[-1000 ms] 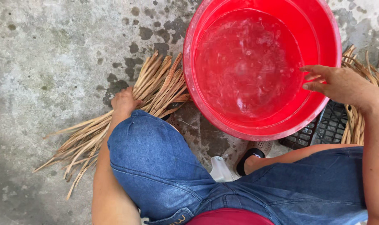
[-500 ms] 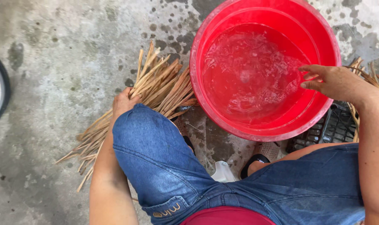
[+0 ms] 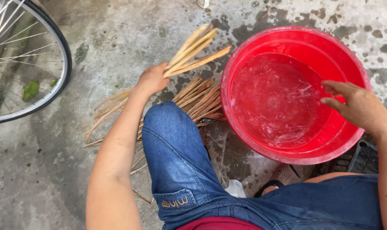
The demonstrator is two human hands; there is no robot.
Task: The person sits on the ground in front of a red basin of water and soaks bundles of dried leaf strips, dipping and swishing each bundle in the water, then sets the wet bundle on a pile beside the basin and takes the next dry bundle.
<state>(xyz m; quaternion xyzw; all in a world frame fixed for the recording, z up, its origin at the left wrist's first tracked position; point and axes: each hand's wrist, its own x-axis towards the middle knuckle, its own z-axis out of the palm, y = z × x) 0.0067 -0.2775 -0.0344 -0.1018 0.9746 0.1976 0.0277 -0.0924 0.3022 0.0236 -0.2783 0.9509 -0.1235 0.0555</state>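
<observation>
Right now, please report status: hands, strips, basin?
Left hand shut on strips, lifted off pile. Right hand open over red basin of water. Nothing between.

A basin (image 3: 244, 55) sits right of the strips (image 3: 197, 100), a bicycle wheel (image 3: 53, 64) far left.

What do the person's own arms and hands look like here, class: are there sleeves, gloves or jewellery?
Both arms are bare to above the elbow, with no sleeve showing. The left hand and the right hand wear no gloves, and no rings, watch or bracelets can be seen. Below them show blue denim shorts.
</observation>
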